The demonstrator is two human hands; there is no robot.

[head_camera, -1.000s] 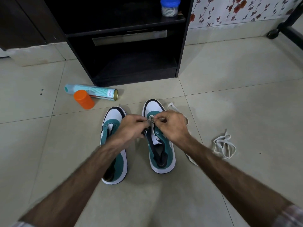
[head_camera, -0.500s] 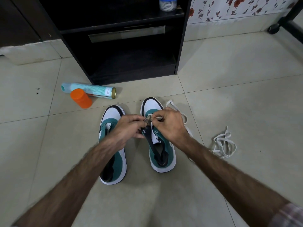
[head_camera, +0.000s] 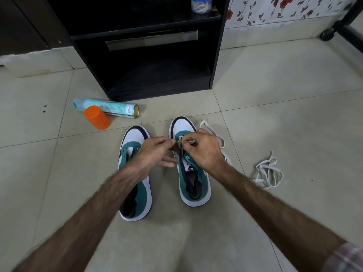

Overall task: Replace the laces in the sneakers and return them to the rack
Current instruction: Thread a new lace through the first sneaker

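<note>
Two green-and-white sneakers stand side by side on the tiled floor, toes pointing away from me. The left sneaker has no lace in it. Over the toe end of the right sneaker, my left hand and my right hand both pinch a white lace at the front eyelets. The rest of that lace trails onto the floor on the shoe's right. A second white lace lies bunched on the floor further right. The black rack stands open just beyond the shoes.
An orange-capped container and a pale blue spray can lie on the floor left of the shoes. A jar with a blue lid sits on the rack's upper shelf. A black wheeled frame stands at the far right.
The view has tilted down slightly. Both hands stay at the right sneaker's front eyelets, their fingers shifting a little on the lace.
</note>
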